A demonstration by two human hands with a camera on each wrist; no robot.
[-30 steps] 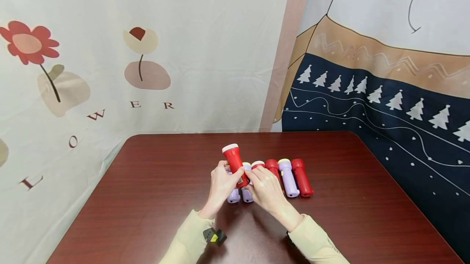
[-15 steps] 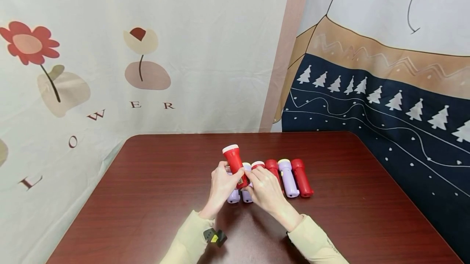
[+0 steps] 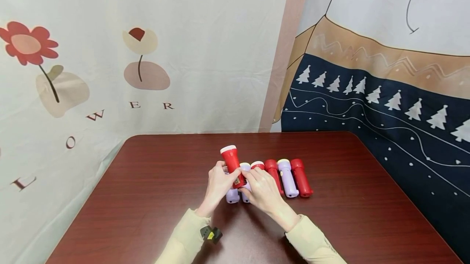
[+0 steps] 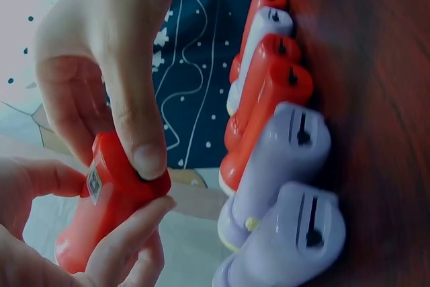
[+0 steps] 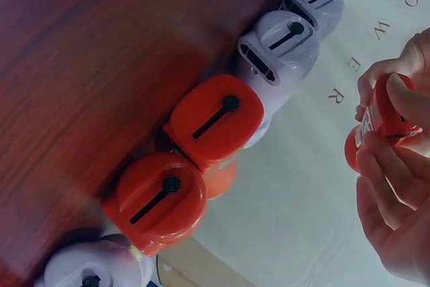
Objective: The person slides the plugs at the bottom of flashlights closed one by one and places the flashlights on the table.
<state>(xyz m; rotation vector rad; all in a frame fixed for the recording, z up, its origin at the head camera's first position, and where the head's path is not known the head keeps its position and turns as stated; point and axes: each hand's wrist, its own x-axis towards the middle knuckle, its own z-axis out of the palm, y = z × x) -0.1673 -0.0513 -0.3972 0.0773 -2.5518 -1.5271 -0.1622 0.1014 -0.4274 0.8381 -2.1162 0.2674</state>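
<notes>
Tilted above the table, a red flashlight (image 3: 230,158) with a white rim points its head away from me. My left hand (image 3: 219,183) grips its body, with the thumb along the side. At the tail end my right hand (image 3: 265,190) pinches it; in the left wrist view the right thumb (image 4: 148,156) presses the tail near a small dark opening. A printed label (image 4: 94,183) shows on the body of the held flashlight. Behind and below the hands, two purple flashlights (image 3: 232,196) lie partly covered. The right wrist view catches both hands around the red flashlight (image 5: 386,115) at its edge.
More flashlights continue the row to the right: a white-rimmed red one (image 3: 258,164), a red one (image 3: 271,169), a purple one (image 3: 288,180) and another red one (image 3: 302,179). They lie side by side on the brown table (image 3: 165,174). Printed curtains (image 3: 205,52) hang behind.
Both hands and the held flashlight have shifted very slightly left, keeping the same grip. The row on the table stays as it was.
</notes>
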